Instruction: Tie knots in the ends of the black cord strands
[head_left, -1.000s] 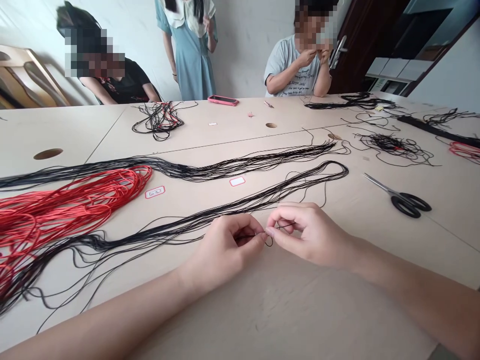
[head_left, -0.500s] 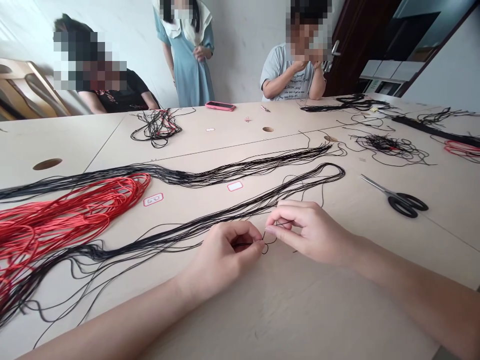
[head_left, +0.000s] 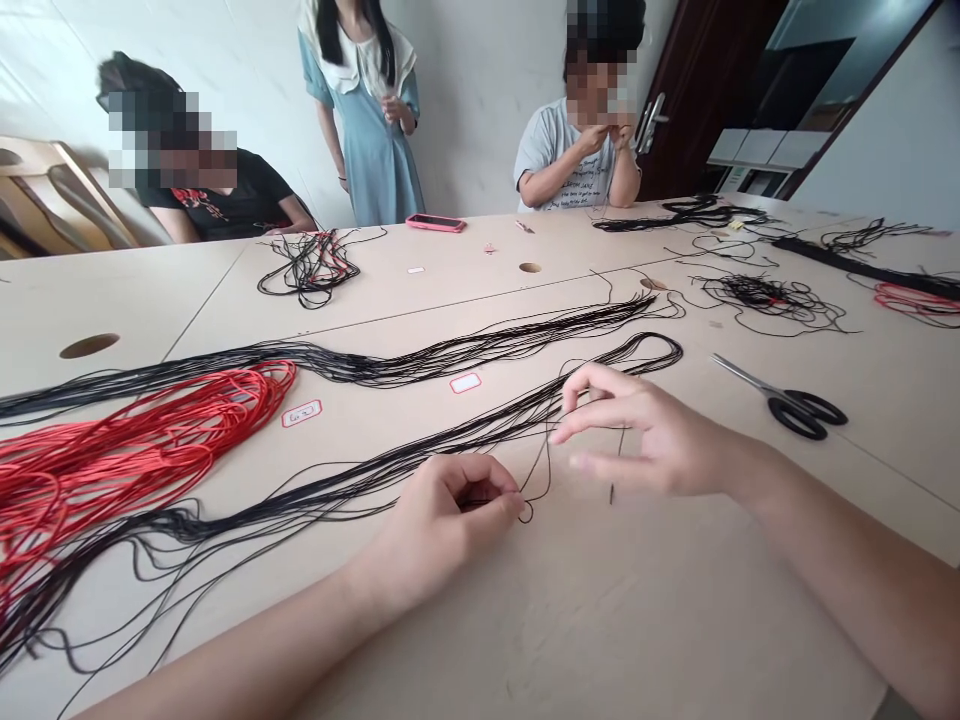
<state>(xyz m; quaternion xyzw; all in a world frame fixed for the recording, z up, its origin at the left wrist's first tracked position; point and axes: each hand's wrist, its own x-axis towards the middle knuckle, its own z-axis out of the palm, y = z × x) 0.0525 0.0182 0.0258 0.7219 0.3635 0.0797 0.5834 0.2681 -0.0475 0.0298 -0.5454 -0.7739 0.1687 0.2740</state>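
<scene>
My left hand [head_left: 457, 510] is closed in a pinch on a thin black cord [head_left: 550, 465], just above the table. A small loop sticks out at its fingertips. To the right, my right hand [head_left: 637, 435] has its thumb and fingers apart. The cord runs up from the left fingertips to the right fingers, and a loose end hangs below the right hand; whether it is caught between those fingers is hidden. Behind both hands lies a long bundle of black cords [head_left: 420, 445], folded into a bend at its right end.
Red cords [head_left: 150, 440] lie at left, and a second black bundle [head_left: 390, 370] stretches farther back. Black-handled scissors [head_left: 795, 405] rest at right. Small labels [head_left: 465, 383], a pink-cased phone [head_left: 435, 223] and tangled cords [head_left: 765, 295] are on the table. Three people are across it.
My right hand has opened its pinch and moved slightly right and up, its thumb now apart from the fingers. The left hand keeps its pinch. The view has shifted slightly.
</scene>
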